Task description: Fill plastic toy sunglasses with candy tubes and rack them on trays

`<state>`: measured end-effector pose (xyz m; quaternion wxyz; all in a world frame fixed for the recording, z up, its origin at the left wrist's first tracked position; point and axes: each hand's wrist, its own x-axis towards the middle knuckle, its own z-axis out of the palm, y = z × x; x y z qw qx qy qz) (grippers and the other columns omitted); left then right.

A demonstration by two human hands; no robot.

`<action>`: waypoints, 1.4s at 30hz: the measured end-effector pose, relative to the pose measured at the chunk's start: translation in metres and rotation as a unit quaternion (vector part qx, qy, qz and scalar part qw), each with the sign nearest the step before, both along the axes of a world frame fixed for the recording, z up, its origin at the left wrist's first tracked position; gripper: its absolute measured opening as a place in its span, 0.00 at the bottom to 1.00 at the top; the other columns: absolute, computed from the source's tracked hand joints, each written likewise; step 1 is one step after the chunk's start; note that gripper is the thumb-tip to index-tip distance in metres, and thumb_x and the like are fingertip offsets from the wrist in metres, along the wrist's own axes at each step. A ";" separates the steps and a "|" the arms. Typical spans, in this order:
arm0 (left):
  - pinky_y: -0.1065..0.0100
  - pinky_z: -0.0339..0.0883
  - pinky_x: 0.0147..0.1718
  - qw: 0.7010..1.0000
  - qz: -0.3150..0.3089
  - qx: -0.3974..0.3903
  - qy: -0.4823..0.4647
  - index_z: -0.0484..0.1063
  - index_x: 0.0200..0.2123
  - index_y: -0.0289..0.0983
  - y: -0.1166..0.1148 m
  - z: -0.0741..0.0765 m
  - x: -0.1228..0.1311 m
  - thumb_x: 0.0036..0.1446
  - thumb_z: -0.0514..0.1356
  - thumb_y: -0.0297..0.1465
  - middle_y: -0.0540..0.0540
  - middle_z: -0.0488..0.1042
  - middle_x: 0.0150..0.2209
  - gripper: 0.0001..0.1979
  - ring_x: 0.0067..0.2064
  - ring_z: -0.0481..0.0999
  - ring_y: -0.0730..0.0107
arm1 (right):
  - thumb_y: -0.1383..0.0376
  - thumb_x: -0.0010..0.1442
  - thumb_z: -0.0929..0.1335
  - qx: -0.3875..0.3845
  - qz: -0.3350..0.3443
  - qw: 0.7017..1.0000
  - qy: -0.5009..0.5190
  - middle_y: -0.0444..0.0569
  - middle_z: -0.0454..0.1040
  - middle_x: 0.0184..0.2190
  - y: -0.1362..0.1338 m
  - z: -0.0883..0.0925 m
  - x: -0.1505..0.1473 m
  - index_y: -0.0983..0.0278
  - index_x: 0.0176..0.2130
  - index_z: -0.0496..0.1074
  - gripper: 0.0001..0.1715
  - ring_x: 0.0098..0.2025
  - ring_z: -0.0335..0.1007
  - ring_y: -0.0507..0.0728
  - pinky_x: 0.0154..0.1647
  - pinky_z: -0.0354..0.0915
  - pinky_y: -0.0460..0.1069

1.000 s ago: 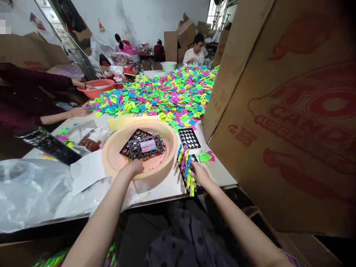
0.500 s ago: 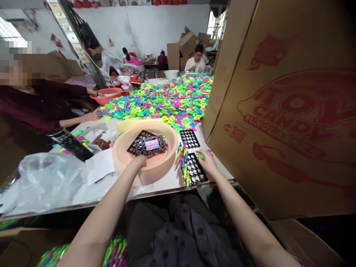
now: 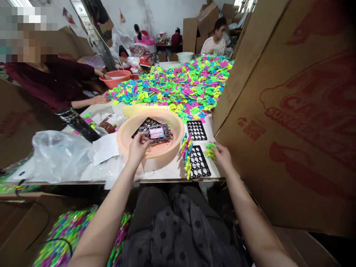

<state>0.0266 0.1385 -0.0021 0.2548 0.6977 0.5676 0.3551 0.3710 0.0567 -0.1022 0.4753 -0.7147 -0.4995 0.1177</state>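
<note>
My left hand (image 3: 139,145) is over the near left part of a peach basin (image 3: 178,129), fingers bent beside a black grid tray with a pink label (image 3: 156,133); what its fingertips hold, if anything, is too small to tell. Another black tray lies partly beneath that one. My right hand (image 3: 221,152) pinches green and yellow plastic pieces (image 3: 211,150) at the table's right. Between the hands, a row of coloured pieces (image 3: 187,154) stands at the left side of a black grid (image 3: 200,163). A second black grid (image 3: 197,129) lies just behind.
A large printed carton (image 3: 278,122) walls off the right side. Bright plastic pieces (image 3: 178,85) are heaped behind the basin. A plastic bag (image 3: 55,155) and a black cylinder (image 3: 78,124) lie at left. One person's hand (image 3: 100,99) rests near the heap.
The view has shifted, with the table now higher in it. My left hand has risen from the basin's near rim. Yellow pieces now show with the green in my right hand.
</note>
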 end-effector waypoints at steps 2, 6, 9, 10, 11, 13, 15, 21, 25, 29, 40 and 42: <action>0.69 0.69 0.31 0.994 0.001 -0.001 -0.106 0.62 0.47 0.34 -0.030 0.002 0.005 0.51 0.58 0.33 0.48 0.71 0.33 0.19 0.32 0.74 0.72 | 0.58 0.58 0.62 0.032 -0.031 0.999 0.031 0.57 0.72 0.45 -0.011 0.020 -0.009 0.68 0.47 0.69 0.22 0.46 0.68 0.60 0.48 0.63 0.56; 0.69 0.68 0.38 0.905 -0.047 -0.050 -0.421 0.68 0.41 0.39 -0.100 0.008 0.020 0.41 0.67 0.29 0.51 0.73 0.30 0.20 0.37 0.75 0.70 | 0.60 0.57 0.66 0.173 0.005 0.978 0.114 0.49 0.69 0.44 -0.057 0.079 -0.062 0.59 0.49 0.63 0.20 0.43 0.68 0.55 0.43 0.65 0.49; 0.70 0.66 0.43 0.872 -0.085 -0.087 -0.475 0.70 0.41 0.42 -0.135 0.010 0.031 0.40 0.68 0.27 0.52 0.75 0.30 0.22 0.41 0.74 0.71 | 0.62 0.62 0.62 0.063 0.217 0.967 0.117 0.46 0.71 0.36 -0.091 0.112 -0.114 0.59 0.38 0.70 0.09 0.40 0.69 0.53 0.43 0.64 0.47; 0.70 0.65 0.44 0.865 -0.094 -0.102 -0.481 0.70 0.42 0.43 -0.141 0.009 0.033 0.40 0.69 0.26 0.52 0.75 0.29 0.23 0.42 0.74 0.71 | 0.60 0.62 0.62 0.024 0.275 0.952 0.133 0.47 0.72 0.37 -0.098 0.117 -0.129 0.58 0.39 0.71 0.10 0.42 0.68 0.54 0.44 0.64 0.47; 0.71 0.65 0.44 0.861 -0.098 -0.119 -0.485 0.70 0.42 0.43 -0.144 0.008 0.035 0.40 0.69 0.26 0.52 0.75 0.29 0.23 0.44 0.73 0.70 | 0.59 0.62 0.62 -0.005 0.318 0.936 0.153 0.47 0.72 0.39 -0.103 0.118 -0.142 0.58 0.41 0.71 0.11 0.43 0.68 0.55 0.44 0.64 0.48; 0.71 0.65 0.43 0.860 -0.097 -0.149 -0.479 0.70 0.41 0.42 -0.146 0.003 0.035 0.39 0.69 0.26 0.52 0.75 0.28 0.23 0.43 0.73 0.70 | 0.56 0.59 0.65 -0.028 0.335 0.921 0.199 0.47 0.73 0.40 -0.106 0.115 -0.163 0.58 0.42 0.70 0.13 0.44 0.69 0.56 0.45 0.64 0.48; 0.72 0.66 0.41 0.864 -0.093 -0.166 -0.466 0.70 0.40 0.42 -0.146 -0.003 0.033 0.40 0.69 0.27 0.51 0.75 0.29 0.21 0.40 0.74 0.71 | 0.56 0.58 0.66 -0.038 0.310 0.920 0.238 0.47 0.74 0.39 -0.104 0.107 -0.176 0.59 0.40 0.71 0.12 0.42 0.70 0.56 0.43 0.65 0.48; 0.71 0.69 0.36 0.884 -0.070 -0.151 -0.437 0.69 0.38 0.39 -0.151 -0.011 0.023 0.44 0.67 0.28 0.49 0.75 0.32 0.15 0.37 0.75 0.71 | 0.59 0.57 0.67 -0.069 0.303 0.909 0.278 0.48 0.75 0.39 -0.099 0.096 -0.187 0.59 0.39 0.72 0.10 0.43 0.70 0.55 0.45 0.65 0.49; 0.71 0.69 0.34 0.897 -0.053 -0.097 -0.428 0.68 0.38 0.39 -0.131 -0.001 0.007 0.47 0.64 0.30 0.50 0.73 0.32 0.13 0.34 0.75 0.73 | 0.59 0.59 0.65 -0.094 0.338 0.909 0.225 0.49 0.74 0.41 -0.101 0.101 -0.181 0.59 0.41 0.72 0.11 0.45 0.69 0.56 0.48 0.64 0.50; 0.69 0.67 0.32 0.958 -0.008 -0.040 -0.283 0.67 0.40 0.38 -0.070 0.008 -0.018 0.49 0.62 0.32 0.50 0.71 0.32 0.14 0.29 0.73 0.73 | 0.59 0.61 0.63 -0.124 0.288 0.919 0.239 0.50 0.73 0.44 -0.102 0.109 -0.173 0.58 0.47 0.66 0.14 0.46 0.69 0.55 0.48 0.65 0.49; 0.60 0.59 0.50 0.967 -0.199 -0.035 -0.156 0.71 0.44 0.41 -0.026 0.013 -0.012 0.56 0.53 0.32 0.42 0.73 0.46 0.13 0.50 0.70 0.59 | 0.61 0.56 0.67 -0.025 0.283 0.959 0.002 0.48 0.73 0.34 -0.050 0.144 -0.152 0.60 0.37 0.70 0.08 0.36 0.70 0.55 0.36 0.67 0.47; 0.63 0.64 0.46 0.901 -0.272 -0.109 -0.318 0.67 0.49 0.41 -0.058 0.014 -0.008 0.58 0.53 0.36 0.42 0.73 0.46 0.16 0.47 0.72 0.62 | 0.62 0.56 0.67 -0.022 0.330 0.942 -0.054 0.48 0.73 0.33 -0.034 0.158 -0.156 0.61 0.38 0.71 0.07 0.36 0.69 0.54 0.36 0.66 0.47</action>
